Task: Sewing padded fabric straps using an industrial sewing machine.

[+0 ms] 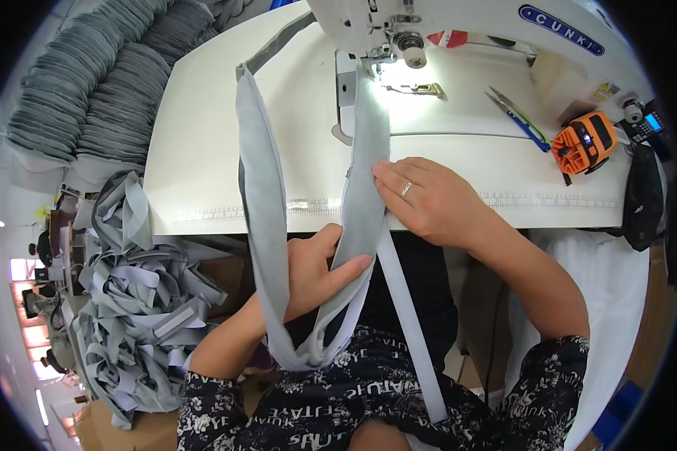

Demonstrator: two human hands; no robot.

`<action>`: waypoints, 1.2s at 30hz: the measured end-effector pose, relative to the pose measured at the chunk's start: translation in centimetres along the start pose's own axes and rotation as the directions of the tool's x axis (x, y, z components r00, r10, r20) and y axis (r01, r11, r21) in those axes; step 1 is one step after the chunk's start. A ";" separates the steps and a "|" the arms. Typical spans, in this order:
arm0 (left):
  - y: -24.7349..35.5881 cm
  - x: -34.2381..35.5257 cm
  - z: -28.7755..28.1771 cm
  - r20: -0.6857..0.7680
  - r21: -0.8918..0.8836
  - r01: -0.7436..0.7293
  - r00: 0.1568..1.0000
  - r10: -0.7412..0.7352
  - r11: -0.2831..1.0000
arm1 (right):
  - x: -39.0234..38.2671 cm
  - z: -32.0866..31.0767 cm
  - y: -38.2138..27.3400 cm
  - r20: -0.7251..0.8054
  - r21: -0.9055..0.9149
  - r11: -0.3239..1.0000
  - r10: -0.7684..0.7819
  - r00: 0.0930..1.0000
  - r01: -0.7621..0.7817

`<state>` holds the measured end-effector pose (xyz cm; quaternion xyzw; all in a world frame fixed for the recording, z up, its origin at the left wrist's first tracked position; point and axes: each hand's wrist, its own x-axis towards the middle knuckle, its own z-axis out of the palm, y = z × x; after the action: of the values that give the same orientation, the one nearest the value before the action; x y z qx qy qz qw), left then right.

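Note:
A long grey fabric strip (368,124) runs from under the needle area of a white sewing machine (481,19) toward me. It loops down past the table's front edge and back up on the left. My left hand (316,270) is inside this loop, its thumb and fingers closed on the strip just off the edge. With fingers together, my right hand (432,199) grips the strip's right edge on the table; its thumb is hidden. A narrow white strip (410,323) hangs from beneath the grey fabric, below my right hand, onto my lap.
Scissors and a cutter-like tool (519,120) lie right of the machine, beside an orange and black device (585,143). A ruler marking (549,201) lines the table's front. Stacked grey pieces (68,83) stand at far left, above a heap of loose grey strips (139,323).

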<state>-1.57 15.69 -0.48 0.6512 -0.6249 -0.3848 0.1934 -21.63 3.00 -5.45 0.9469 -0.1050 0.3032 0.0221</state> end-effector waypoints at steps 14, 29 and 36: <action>1.1 11.4 -1.7 -0.241 0.197 -0.070 0.963 0.118 0.978 | 0.2 0.0 -0.3 -0.007 0.036 0.998 0.048 0.999 -0.048; 1.4 12.5 -1.1 -0.270 0.267 -0.128 0.942 0.201 0.955 | 0.6 -0.3 1.3 0.029 0.130 0.969 0.210 0.977 -0.212; 0.9 16.7 -2.5 -0.321 0.309 -0.219 0.892 0.318 0.926 | 1.6 0.8 4.9 0.057 -0.008 0.965 0.261 0.964 -0.261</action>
<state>-1.54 -1.10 -2.61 0.6376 -0.7081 -0.1394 0.2694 -20.95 -2.17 -5.26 0.9332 -0.2294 0.2759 -0.0206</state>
